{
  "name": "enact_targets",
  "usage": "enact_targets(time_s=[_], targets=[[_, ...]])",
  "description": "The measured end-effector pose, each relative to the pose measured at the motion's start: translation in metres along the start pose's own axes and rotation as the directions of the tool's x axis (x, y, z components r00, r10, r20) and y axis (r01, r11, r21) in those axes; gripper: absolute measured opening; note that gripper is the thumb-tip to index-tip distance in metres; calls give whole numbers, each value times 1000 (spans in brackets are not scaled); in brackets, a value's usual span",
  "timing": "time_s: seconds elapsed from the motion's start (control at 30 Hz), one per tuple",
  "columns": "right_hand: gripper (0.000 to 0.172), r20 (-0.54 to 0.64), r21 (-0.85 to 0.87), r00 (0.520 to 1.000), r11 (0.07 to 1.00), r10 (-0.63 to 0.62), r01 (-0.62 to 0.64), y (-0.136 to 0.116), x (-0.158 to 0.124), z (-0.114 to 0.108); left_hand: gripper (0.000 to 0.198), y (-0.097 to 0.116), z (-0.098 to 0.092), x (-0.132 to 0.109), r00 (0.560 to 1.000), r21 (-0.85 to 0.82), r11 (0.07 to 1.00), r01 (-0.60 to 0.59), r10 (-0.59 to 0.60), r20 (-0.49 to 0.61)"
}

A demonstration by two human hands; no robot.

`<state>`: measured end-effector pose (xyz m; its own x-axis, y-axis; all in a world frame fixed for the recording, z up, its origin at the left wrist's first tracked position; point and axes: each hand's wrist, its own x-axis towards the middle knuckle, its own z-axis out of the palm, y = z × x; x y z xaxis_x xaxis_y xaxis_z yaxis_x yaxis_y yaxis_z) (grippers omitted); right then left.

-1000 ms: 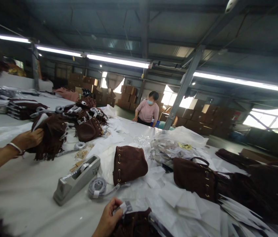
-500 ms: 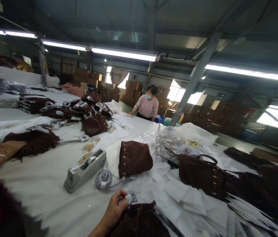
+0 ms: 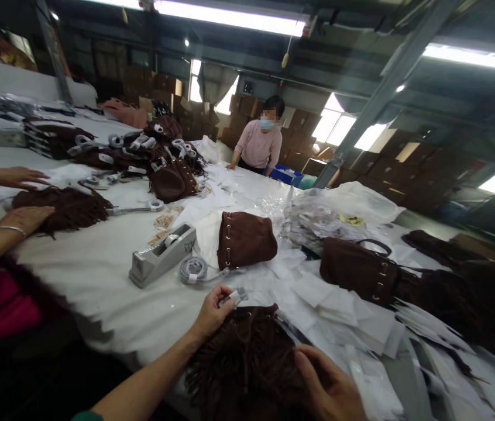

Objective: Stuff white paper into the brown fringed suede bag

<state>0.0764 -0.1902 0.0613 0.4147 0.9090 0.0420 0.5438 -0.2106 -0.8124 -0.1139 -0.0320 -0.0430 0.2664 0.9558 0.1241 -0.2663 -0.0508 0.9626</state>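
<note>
Fringed bag (image 3: 247, 362) looks soft, floppy — left hand (image 3: 212, 313) pinches its tag (image 3: 235, 297); right hand (image 3: 329, 389) lies flat on it, holding nothing.

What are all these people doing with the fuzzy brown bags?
The person wearing the camera has a brown fringed bag in front of them on the white table. Their left hand pinches a small white tag at its top; their right hand rests on the fringe. Beside them, a co-worker's hand presses on another fringed bag. A tape dispenser sits between.
</note>
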Motion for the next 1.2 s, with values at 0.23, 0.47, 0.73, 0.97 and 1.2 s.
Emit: enact_targets(time_s=[0.23, 0.47, 0.73, 0.97, 1.2], targets=[[37, 256, 107, 952, 984, -169, 145, -52, 62, 97, 11, 3, -3, -2, 995, 106, 990, -94, 92, 24], [37, 253, 5, 955, 987, -154, 158, -42, 80, 114, 13, 6, -4, -3, 988, 246, 957, -154, 156, 13], [39, 214, -41, 972, 993, -98, 109, -44, 82, 121, 9, 2, -6, -5, 979, 344, 919, -194, 204, 8], [44, 120, -240, 993, 971, 10, 19, -45, 88, 129, 16, -14, -5, -7, 957, 414, 872, -261, 289, -6], [52, 160, -289, 983, 957, 90, -41, -42, 101, 130, 27, -7, -1, -4, 957, 374, 895, -242, 285, -62]])
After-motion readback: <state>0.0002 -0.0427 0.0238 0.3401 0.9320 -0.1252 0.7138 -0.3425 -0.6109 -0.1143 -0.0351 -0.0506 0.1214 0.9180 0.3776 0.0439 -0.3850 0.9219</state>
